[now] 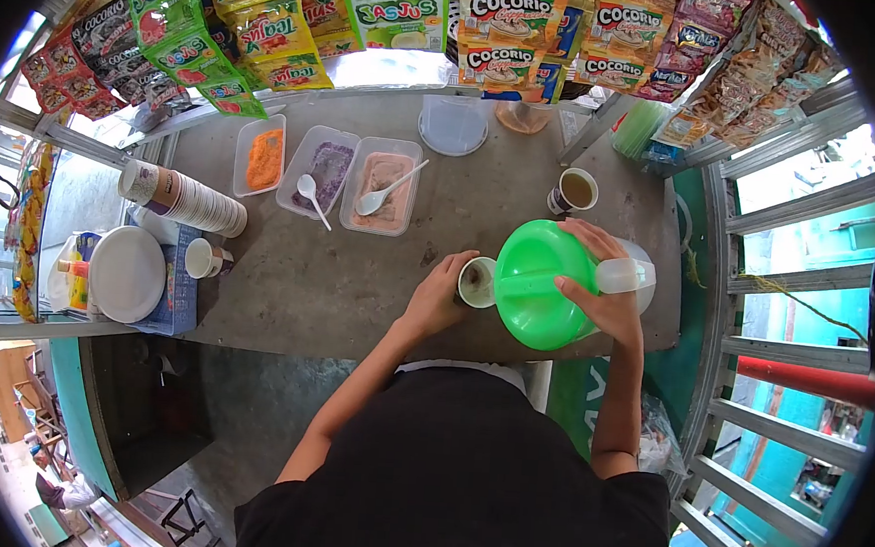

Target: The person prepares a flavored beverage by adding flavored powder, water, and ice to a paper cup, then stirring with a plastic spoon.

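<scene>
My left hand (443, 296) is wrapped around the side of a paper cup (477, 282) standing near the table's front edge. Some brownish stuff shows inside that cup. My right hand (602, 289) grips a clear plastic pitcher (626, 276) with a bright green lid (537, 290), its thumb lying on the lid. The pitcher leans toward the cup, and the lid's edge is close beside the cup's rim. Whether liquid is flowing cannot be made out. Farther back on the right stands another paper cup (573, 191) filled with a brown drink.
Tubs of orange (264, 157), purple (336, 157) and pinkish-brown powder (390, 202) sit at the back, two with white spoons. Stacked cups (184, 198), a single cup (205, 258) and a white round lid (128, 275) are left. Drink sachets (513, 22) hang above; metal slats (799, 266) border the right.
</scene>
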The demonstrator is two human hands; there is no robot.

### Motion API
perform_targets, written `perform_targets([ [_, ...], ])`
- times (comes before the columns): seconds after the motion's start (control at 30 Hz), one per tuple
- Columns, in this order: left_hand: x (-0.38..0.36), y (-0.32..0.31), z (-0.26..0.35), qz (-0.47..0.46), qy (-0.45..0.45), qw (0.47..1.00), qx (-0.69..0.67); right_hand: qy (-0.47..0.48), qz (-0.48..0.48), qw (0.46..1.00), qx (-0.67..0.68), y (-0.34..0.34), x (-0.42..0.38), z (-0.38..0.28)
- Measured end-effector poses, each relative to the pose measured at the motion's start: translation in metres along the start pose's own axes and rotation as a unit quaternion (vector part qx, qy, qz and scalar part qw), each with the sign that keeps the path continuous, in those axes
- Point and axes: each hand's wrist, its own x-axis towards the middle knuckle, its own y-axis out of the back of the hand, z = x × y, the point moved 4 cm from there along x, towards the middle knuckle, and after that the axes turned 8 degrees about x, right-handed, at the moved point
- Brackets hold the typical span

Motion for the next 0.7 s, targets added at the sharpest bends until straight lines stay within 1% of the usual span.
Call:
perform_targets([
  [0.13,0.0004,0.0003,-0.0014,0.002,-0.003,1.000,-0.004,-0.003,0.002,1.000,0.013,0.0012,0.0001,0.0009],
  [0.23,0.0010,-0.0005,-0.0030,-0.014,0.004,1.000,-0.017,-0.009,0.005,1.000,0.007,0.0025,-0.0006,0.0025],
  [0.3,0.0014,-0.0008,-0.0036,0.005,-0.005,1.000,-0.013,-0.006,-0.003,1.000,0.004,0.0023,0.0000,0.0026],
  [0.7,0.0015,-0.0023,-0.0060,0.008,-0.010,1.000,-0.012,-0.010,0.000,1.000,0.005,0.0009,0.0010,0.0033],
])
